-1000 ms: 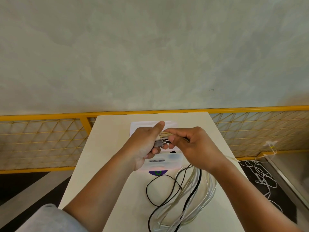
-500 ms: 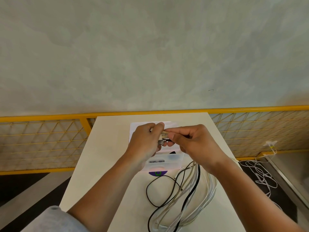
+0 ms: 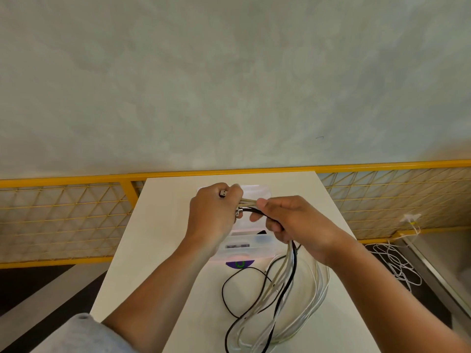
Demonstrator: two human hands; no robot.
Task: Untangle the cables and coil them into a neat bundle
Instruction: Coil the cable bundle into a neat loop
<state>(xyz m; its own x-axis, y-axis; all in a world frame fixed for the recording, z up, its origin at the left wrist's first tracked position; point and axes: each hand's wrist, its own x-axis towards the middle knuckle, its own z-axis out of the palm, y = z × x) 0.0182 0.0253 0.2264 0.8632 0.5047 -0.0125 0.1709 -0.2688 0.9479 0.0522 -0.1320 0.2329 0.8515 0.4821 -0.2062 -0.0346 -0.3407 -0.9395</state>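
1. The cables (image 3: 281, 284), several pale strands and at least one black one, lie in loose, overlapping loops on the near right part of the table (image 3: 153, 245). From there they rise as one gathered run into the hands.
2. A short span (image 3: 251, 203) of these strands now stretches nearly straight between the two hands. Half a second ago the hands were almost touching and no such span showed.
3. The left hand (image 3: 212, 217) is curled tightly round the cable ends. A dark USB plug (image 3: 223, 193) juts from the top of the fist, and a metal plug (image 3: 238, 212) shows at its right edge.
4. The right hand (image 3: 300, 222) has moved away from the left. Its fingers are wrapped round the bundled strands, which hang from beneath it.
5. Judgement: the ends appear gathered and aligned in one fist. Drawing the strands through the right hand should straighten them for coiling, but the table loops are not yet coiled.
6. Beneath the hands sits a clear plastic box (image 3: 244, 248). Behind the table stands a yellow mesh fence (image 3: 63, 212), and a loose white cord (image 3: 397, 263) lies on the floor at right.
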